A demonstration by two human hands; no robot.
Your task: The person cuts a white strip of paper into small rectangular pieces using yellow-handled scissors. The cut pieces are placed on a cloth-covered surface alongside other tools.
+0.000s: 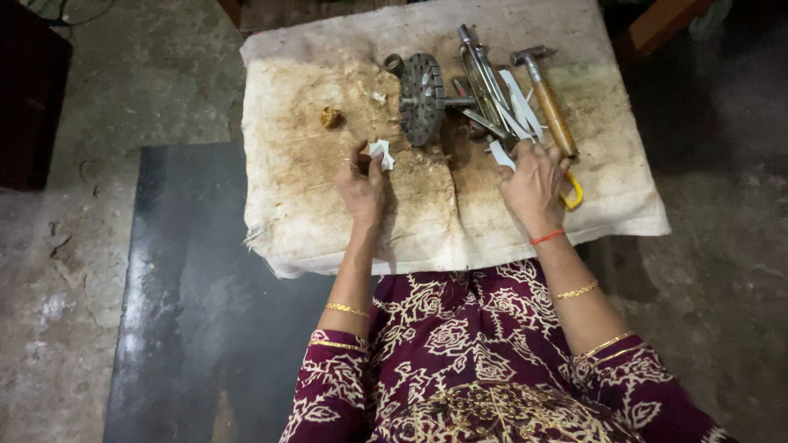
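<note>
Head view: the person sat before a stained cloth pad (328, 205) laid on the floor. The left hand (361, 184) rested on the pad with its fingers pinched narrowly around a small white piece (381, 153); what that piece was could not be told. The right hand (533, 184) lay at the near edge of a pile of metal tools (492, 98), fingers curled over a white strip (502, 156); whether they had closed on it could not be told. A round toothed metal disc (423, 98) lay just left of the pile, a wooden-handled hammer (548, 102) just right of it, and a yellow loop (573, 195) showed beside the right wrist. A small golden lump (330, 117) sat apart on the pad. For good handling, the right hand would best draw one item clear along its length, avoiding snagging neighbouring blades, while the left kept its pinch light and low over the pad.
</note>
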